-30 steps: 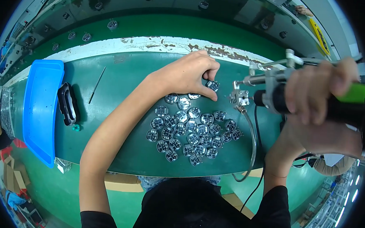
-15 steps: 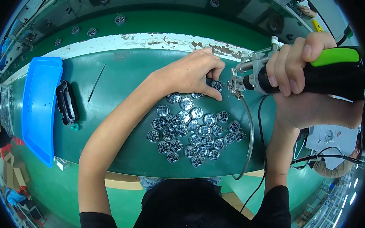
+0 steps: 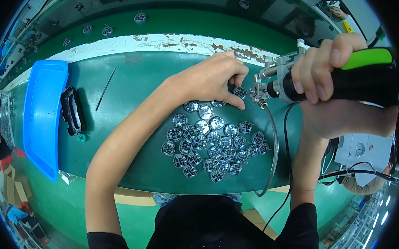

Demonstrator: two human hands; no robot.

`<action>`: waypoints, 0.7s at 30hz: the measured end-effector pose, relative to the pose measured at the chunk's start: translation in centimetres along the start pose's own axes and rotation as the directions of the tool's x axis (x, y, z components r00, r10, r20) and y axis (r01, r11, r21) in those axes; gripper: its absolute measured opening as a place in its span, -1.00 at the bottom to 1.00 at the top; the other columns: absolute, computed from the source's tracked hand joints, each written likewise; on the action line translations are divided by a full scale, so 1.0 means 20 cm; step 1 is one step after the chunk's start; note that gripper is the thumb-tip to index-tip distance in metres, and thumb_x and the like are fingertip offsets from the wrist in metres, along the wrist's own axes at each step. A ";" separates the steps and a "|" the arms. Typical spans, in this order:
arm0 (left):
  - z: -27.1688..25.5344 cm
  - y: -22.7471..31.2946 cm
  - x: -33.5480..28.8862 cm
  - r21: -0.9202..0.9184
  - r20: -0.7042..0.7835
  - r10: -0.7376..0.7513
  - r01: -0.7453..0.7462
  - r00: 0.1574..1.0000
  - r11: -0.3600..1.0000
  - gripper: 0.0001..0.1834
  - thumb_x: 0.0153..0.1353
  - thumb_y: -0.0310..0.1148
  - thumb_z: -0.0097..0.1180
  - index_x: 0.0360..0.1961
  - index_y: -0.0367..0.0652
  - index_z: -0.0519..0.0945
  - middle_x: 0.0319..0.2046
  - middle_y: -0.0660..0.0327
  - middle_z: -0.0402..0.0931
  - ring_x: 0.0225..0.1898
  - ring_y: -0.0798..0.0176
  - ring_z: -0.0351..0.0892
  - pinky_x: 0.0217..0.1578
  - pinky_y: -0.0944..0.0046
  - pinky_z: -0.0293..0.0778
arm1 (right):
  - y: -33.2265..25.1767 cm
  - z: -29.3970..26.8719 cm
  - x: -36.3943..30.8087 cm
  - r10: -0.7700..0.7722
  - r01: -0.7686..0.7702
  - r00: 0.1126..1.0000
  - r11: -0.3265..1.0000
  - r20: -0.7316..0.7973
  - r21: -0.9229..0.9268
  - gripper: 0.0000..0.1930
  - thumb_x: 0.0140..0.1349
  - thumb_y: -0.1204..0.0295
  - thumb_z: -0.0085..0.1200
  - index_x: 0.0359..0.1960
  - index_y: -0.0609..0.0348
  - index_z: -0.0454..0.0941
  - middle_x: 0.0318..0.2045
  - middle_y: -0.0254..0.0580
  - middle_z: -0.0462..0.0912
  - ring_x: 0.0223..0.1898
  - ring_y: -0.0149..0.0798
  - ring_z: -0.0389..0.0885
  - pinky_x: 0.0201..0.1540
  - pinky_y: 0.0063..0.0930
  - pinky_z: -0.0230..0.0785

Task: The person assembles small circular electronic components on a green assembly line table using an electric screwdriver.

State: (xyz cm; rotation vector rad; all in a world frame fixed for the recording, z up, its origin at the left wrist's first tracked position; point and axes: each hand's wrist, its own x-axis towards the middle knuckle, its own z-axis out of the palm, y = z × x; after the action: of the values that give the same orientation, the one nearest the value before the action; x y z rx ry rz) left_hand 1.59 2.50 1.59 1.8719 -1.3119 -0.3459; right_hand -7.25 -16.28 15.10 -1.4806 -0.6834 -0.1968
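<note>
My left hand (image 3: 215, 80) pinches a small round part with a circuit board on top (image 3: 239, 92) between thumb and fingers, just above the table. Wrapped round the black body of a power screwdriver (image 3: 355, 81) with a green lever is my right hand (image 3: 324, 68). The screwdriver lies sideways, its metal head (image 3: 259, 90) pointing left and close beside the held part; I cannot tell if they touch. A clear hose curves down from that head. Several similar round parts (image 3: 202, 127) lie grouped on the green table below my left hand, some partly hidden by it.
To the left are a blue tray (image 3: 30, 111), a black holder (image 3: 72, 111), a small green piece (image 3: 81, 137) and a thin rod (image 3: 105, 89). Beyond a worn white ledge (image 3: 158, 42), a green belt (image 3: 178, 22) carries spaced round parts. Another person's hand (image 3: 337, 12) shows at top right.
The round parts on the far belt have shifted a little to the right. Both hands keep nearly the same pose, the left still pinching the round part by the screwdriver head.
</note>
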 end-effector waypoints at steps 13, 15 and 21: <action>-0.15 0.11 -0.06 -0.008 0.151 -0.107 0.110 0.983 0.994 -0.18 -0.20 -0.06 0.68 0.11 -0.13 0.60 -0.23 0.23 0.51 -0.14 0.18 0.51 -0.03 0.20 0.45 | -0.10 0.00 0.01 0.009 -0.010 0.995 1.000 -0.098 -0.008 0.07 -0.01 -0.75 -0.23 -0.11 0.18 0.41 -0.63 -0.45 0.35 -0.69 -0.52 0.33 -0.57 -0.60 0.25; -0.26 0.04 -0.08 -0.061 0.011 -0.141 0.142 0.990 0.988 -0.31 -0.08 -0.03 0.64 0.01 -0.15 0.63 -0.27 0.25 0.49 -0.18 0.28 0.48 -0.10 0.24 0.45 | -0.14 -0.02 0.00 -0.001 0.003 0.994 1.000 -0.111 0.012 0.05 0.01 -0.74 -0.20 -0.11 0.17 0.40 -0.62 -0.46 0.35 -0.67 -0.54 0.33 -0.56 -0.62 0.25; -0.55 -0.37 -0.26 0.258 -0.722 -0.321 0.669 0.613 0.697 -0.39 0.06 0.05 0.51 0.01 -0.13 0.66 -0.10 0.11 0.61 -0.06 0.10 0.63 -0.03 0.11 0.56 | -0.24 -0.08 -0.05 -0.008 0.015 0.987 0.999 -0.158 0.044 0.01 0.04 -0.70 -0.13 -0.09 0.15 0.37 -0.60 -0.48 0.33 -0.65 -0.58 0.32 -0.54 -0.67 0.27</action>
State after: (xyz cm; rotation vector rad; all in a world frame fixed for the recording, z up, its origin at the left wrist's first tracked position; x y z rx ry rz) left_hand 11.06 13.09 2.07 2.5061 -0.3593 0.3975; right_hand -10.04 -18.60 18.79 -1.4022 -0.5651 -0.3023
